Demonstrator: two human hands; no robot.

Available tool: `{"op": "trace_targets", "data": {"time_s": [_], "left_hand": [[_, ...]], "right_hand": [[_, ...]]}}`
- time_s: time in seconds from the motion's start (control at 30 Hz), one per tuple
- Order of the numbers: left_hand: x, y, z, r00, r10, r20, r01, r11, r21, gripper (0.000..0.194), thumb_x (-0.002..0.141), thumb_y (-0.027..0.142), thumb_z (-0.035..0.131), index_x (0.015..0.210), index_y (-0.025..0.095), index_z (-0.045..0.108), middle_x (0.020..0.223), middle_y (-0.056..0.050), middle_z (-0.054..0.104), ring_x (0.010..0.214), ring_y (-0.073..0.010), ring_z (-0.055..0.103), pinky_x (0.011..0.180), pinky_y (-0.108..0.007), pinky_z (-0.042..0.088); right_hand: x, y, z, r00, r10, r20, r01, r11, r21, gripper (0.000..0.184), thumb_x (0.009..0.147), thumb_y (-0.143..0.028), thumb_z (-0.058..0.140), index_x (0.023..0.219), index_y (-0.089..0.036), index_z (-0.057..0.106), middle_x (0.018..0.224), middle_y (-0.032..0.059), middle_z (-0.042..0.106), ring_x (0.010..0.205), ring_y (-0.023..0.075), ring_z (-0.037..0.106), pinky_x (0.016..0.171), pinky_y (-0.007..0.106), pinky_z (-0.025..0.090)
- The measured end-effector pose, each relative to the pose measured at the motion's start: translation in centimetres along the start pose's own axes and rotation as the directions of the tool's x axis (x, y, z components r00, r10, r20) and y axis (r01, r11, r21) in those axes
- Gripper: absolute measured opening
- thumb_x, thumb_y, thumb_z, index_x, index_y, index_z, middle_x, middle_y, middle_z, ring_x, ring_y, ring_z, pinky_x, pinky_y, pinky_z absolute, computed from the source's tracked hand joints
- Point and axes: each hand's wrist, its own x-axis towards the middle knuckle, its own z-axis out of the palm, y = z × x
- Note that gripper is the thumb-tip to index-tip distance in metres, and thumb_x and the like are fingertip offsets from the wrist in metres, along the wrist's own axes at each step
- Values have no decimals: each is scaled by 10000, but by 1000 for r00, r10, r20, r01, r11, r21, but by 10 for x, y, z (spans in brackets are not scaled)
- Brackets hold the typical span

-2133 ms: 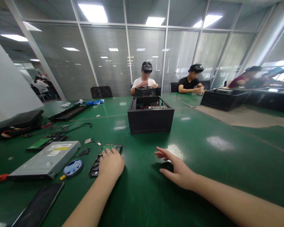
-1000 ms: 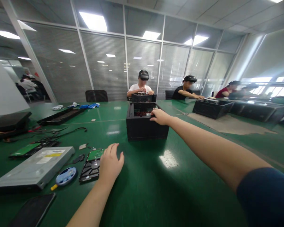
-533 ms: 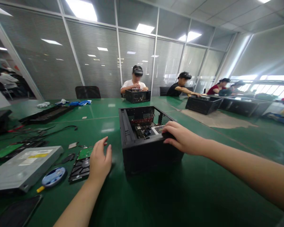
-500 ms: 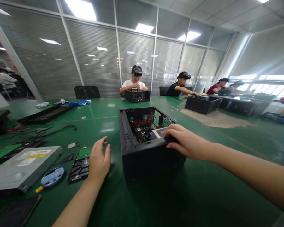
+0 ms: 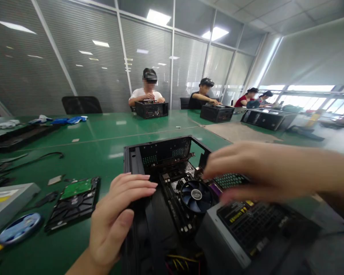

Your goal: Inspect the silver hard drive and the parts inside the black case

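Observation:
An open black computer case (image 5: 140,229) stands before me, close to the camera. My left hand (image 5: 114,217) grips its left rim, fingers laid over the edge and thumb on the near side. Inside, a round black CPU fan (image 5: 196,195) sits on the motherboard (image 5: 172,187). A grey power supply (image 5: 223,233) with a black, yellow-lettered label lies at the right. Over it my right hand (image 5: 252,172) is held in the air, blurred by motion, thumb apart from the fingers and nothing visible between them. Yellow and dark wires (image 5: 183,261) show at the bottom.
On the green table (image 5: 103,160) at left lie a hard drive (image 5: 74,202), a blue round object with a yellow tip (image 5: 20,228), a grey disc drive (image 5: 14,202) and cables (image 5: 31,162). Across the table, several people work, with cases (image 5: 151,110) before some of them.
My left hand has moved from the table onto the case's left rim. My right hand has left the near edge and is above the power supply. The case appears nearer.

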Motion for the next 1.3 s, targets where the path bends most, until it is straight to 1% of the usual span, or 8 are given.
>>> {"op": "trace_targets", "data": {"time_s": [0.07, 0.17, 0.3, 0.43, 0.6, 0.9, 1.07, 1.3], "left_hand": [[0, 0, -1, 1000, 4, 31, -4, 1000, 6, 351, 919, 363, 395, 1007, 303, 729, 1080, -13, 738, 1110, -276, 627, 1061, -500, 402], [-2, -3, -2, 999, -4, 32, 4, 1000, 24, 359, 902, 313, 386, 1011, 285, 726, 1096, -20, 736, 1115, -278, 623, 1058, -512, 390], [-6, -4, -2, 996, -91, 12, 89, 991, 103, 457, 924, 379, 282, 981, 304, 729, 1060, -31, 749, 1104, -278, 636, 1071, -517, 380], [-10, -4, 2, 994, -106, -7, 106, 987, 120, 457, 907, 403, 268, 1002, 374, 714, 1044, 5, 754, 1091, -271, 647, 1087, -513, 372], [-10, -3, 5, 994, -98, -42, 102, 988, 113, 473, 915, 411, 243, 1003, 397, 708, 1029, 17, 755, 1080, -265, 649, 1101, -511, 353], [-7, 1, 2, 993, -116, 2, 116, 990, 77, 474, 929, 421, 250, 1007, 367, 714, 1054, 13, 750, 1101, -256, 633, 1128, -511, 312], [-4, 4, 1, 972, -235, 27, 232, 967, 103, 508, 904, 482, 251, 929, 341, 738, 1034, -18, 752, 1146, -270, 616, 1143, -532, 301], [-9, -8, 8, 970, -238, -46, 242, 952, 187, 616, 875, 592, 174, 843, 357, 742, 922, -32, 760, 1111, -270, 634, 1123, -521, 339]], "right_hand": [[62, 12, -1, 942, -161, 294, 193, 978, -80, 321, 821, -501, 663, 1022, -253, 700, 944, 68, 704, 804, 210, 654, 747, 362, 513], [137, 27, 29, 917, -67, 393, 206, 924, -323, 417, 775, -444, 717, 1063, -144, 699, 954, 149, 710, 820, 289, 679, 719, 407, 517], [177, 41, 87, 857, -51, 513, 281, 881, -381, 521, 654, -502, 795, 1021, -139, 725, 978, 169, 720, 873, 324, 691, 714, 388, 530], [179, 53, 116, 858, -114, 501, 330, 870, -368, 522, 600, -454, 838, 1013, -156, 725, 968, 165, 729, 862, 334, 701, 701, 389, 537], [178, 54, 126, 850, -100, 517, 329, 867, -374, 227, 748, -149, 693, 971, -155, 730, 948, 169, 734, 855, 310, 712, 714, 379, 530], [173, 56, 94, 911, -208, 355, 274, 951, -146, 451, 839, -193, 567, 1290, -191, 571, 1039, 125, 715, 871, 250, 676, 725, 316, 476], [171, 66, 80, 788, -413, 457, 272, 899, 343, 364, 869, -216, 561, 1211, -127, 649, 984, 33, 709, 851, 173, 620, 773, 262, 445], [173, 73, 84, 711, -453, 538, 173, 854, 491, 367, 837, -214, 607, 1181, -114, 683, 927, 4, 705, 784, 136, 592, 707, 228, 418]]}}
